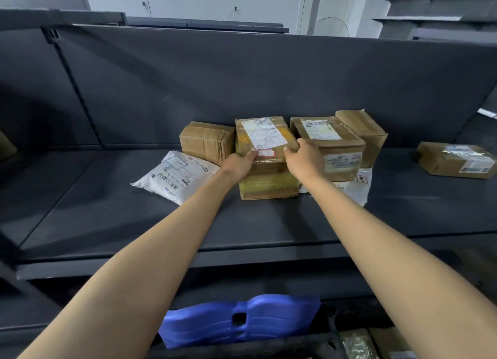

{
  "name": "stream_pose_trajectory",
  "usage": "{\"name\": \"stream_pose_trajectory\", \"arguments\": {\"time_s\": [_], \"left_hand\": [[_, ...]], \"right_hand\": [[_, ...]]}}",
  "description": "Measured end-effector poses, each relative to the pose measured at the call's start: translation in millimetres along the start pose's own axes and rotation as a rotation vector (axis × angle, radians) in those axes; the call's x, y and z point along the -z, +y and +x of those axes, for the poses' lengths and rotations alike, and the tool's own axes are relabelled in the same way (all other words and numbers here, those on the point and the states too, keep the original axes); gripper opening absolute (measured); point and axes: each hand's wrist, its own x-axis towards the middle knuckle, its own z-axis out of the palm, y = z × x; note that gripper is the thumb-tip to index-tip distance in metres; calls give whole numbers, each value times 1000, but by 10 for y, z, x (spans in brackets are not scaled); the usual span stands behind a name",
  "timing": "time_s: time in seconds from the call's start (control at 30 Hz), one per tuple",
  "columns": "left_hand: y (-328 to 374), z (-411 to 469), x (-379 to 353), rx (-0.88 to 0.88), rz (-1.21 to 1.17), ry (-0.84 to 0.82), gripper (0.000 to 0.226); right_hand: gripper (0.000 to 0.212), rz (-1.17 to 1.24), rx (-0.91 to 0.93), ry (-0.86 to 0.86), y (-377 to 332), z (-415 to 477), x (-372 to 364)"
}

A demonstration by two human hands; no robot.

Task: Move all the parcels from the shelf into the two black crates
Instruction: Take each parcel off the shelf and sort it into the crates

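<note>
A tall taped cardboard parcel [266, 154] with a white label stands in the middle of the dark shelf [107, 224]. My left hand [238, 165] grips its left side, thumb on the top edge. On the parcel's right side my right hand [302, 159] holds it the same way. Around it lie a small brown box [205, 141], a white mailer bag [176, 174], a labelled box [334, 146], another brown box [363, 133] behind that, and a flat box [457, 159] at the far right. A black crate's rim [269, 344] shows at the bottom edge.
A blue plastic piece [236, 321] sits below the shelf's front edge. Taped parcels [371, 344] lie low at the bottom right. A white plastic bag [357, 186] is tucked under the labelled box. The shelf's back panel [242, 84] rises behind the parcels.
</note>
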Motion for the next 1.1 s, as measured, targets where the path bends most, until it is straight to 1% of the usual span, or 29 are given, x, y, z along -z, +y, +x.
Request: {"name": "stream_pose_trajectory", "arguments": {"time_s": [0.07,0.2,0.33,0.43,0.5,0.57,0.6,0.7,0.73,0.77,0.83,0.97,1.03,1.1], "left_hand": [[-31,-83,13,-25,-11,15,65],[-116,-341,11,-95,-86,64,55],[-168,-655,17,-135,-175,74,49],[-242,-883,31,-161,-203,57,58],[-302,-1059,44,-170,-239,47,63],[-357,-1262,61,-202,-267,49,63],[-383,-1373,72,-222,-268,57,62],[-469,-1774,126,-313,-275,93,48],[-503,-1922,142,-342,-285,98,45],[-543,-2070,158,-364,-296,97,44],[-643,-2344,181,-385,-303,89,46],[-875,-2827,207,-356,-270,73,56],[-970,-3048,205,-359,-262,85,57],[-1036,-3243,192,-351,-287,103,57]], "right_hand": [[51,68,-1,3,13,-62,17],[50,235,4,-25,98,-210,81],[47,350,2,-55,209,-431,162],[48,436,32,-68,273,-666,223],[54,515,45,-72,277,-852,276],[61,569,46,-89,261,-1055,329],[58,588,48,-104,253,-1165,351],[27,690,45,-171,254,-1518,414],[21,727,34,-188,256,-1642,435],[18,753,24,-201,260,-1767,453],[23,779,17,-211,271,-2027,473],[27,835,50,-203,311,-2541,463],[31,858,58,-210,340,-2770,467],[29,886,73,-237,373,-2979,484]]}}
